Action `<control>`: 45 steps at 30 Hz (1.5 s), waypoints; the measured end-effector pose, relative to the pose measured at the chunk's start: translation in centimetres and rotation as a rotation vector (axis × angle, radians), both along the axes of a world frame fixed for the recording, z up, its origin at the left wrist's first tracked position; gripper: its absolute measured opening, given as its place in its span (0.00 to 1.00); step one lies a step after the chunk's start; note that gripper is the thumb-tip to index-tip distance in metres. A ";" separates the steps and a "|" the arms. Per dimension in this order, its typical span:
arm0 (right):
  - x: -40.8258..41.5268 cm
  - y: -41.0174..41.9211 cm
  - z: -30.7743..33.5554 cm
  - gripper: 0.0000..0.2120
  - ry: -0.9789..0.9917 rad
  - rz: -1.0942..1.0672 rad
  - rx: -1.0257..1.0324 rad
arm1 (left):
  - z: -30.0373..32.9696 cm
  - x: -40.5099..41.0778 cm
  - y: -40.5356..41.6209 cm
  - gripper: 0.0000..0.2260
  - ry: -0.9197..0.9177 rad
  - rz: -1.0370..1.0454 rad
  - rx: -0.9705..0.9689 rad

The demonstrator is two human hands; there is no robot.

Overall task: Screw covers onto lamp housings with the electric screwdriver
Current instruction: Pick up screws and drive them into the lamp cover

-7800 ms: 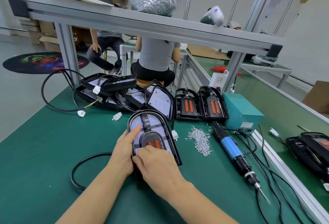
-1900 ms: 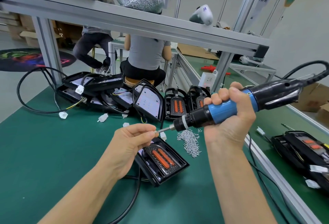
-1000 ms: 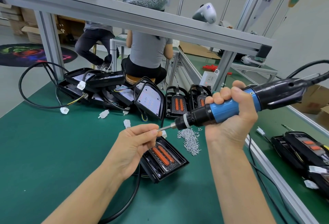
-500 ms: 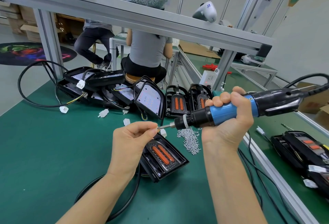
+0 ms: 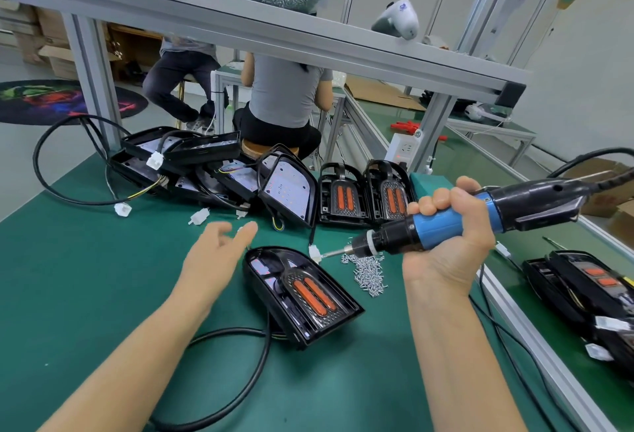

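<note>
Fingers (image 5: 442,201) round screwdriver (image 5: 446,222), screws (image 5: 368,272) below

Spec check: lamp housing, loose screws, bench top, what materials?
Lamp housing: likely moulded black plastic, semi-gloss, smooth rounded rim. Loose screws: bright silvery metal, probably plated steel. Bench top: green matte mat, likely rubber or vinyl.

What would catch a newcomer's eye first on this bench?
The blue electric screwdriver, gripped in the right hand mid-air at center right, bit pointing left. Just below it a black lamp housing with two orange strips lies on the green table, beside a scatter of small silver screws. The left hand hovers open.
</note>
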State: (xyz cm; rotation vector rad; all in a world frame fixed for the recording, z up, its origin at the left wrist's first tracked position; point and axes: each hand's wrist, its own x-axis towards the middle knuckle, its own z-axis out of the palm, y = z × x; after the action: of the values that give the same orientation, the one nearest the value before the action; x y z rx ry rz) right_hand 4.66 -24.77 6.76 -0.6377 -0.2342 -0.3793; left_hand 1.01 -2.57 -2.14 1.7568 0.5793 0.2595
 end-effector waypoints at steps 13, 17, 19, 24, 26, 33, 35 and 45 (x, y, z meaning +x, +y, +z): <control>0.8 -0.7 -1.6 0.11 0.011 -0.066 -0.102 | -1.5 2.5 -1.9 0.18 0.193 -0.153 -0.351; 1.1 -0.2 -1.6 0.11 -0.004 -0.055 -0.103 | -2.3 2.3 -1.9 0.15 0.095 -0.112 -0.476; 1.2 0.2 -1.7 0.11 -0.011 -0.062 -0.109 | -2.6 2.1 -2.2 0.16 0.065 -0.114 -0.483; 1.7 1.5 -1.9 0.10 -0.018 -0.044 -0.128 | -2.5 1.5 -2.9 0.17 -0.049 -0.129 -0.489; 1.9 2.0 -1.9 0.10 -0.018 -0.038 -0.125 | -2.3 1.5 -3.3 0.16 -0.094 -0.113 -0.482; 2.5 2.9 -2.3 0.10 -0.046 -0.080 -0.206 | -2.2 0.8 -3.8 0.18 -0.171 -0.025 -0.491; 2.5 3.0 -2.4 0.11 -0.060 -0.075 -0.213 | -2.2 0.7 -3.8 0.19 -0.181 -0.021 -0.495; 2.6 3.5 -2.7 0.11 -0.065 -0.093 -0.254 | -2.0 0.5 -4.1 0.19 -0.210 -0.020 -0.501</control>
State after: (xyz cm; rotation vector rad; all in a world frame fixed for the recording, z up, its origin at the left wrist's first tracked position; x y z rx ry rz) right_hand 7.30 -21.30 4.05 -0.8896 -0.3185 -0.4645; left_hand 1.50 -6.68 -4.12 1.2331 0.4283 0.2545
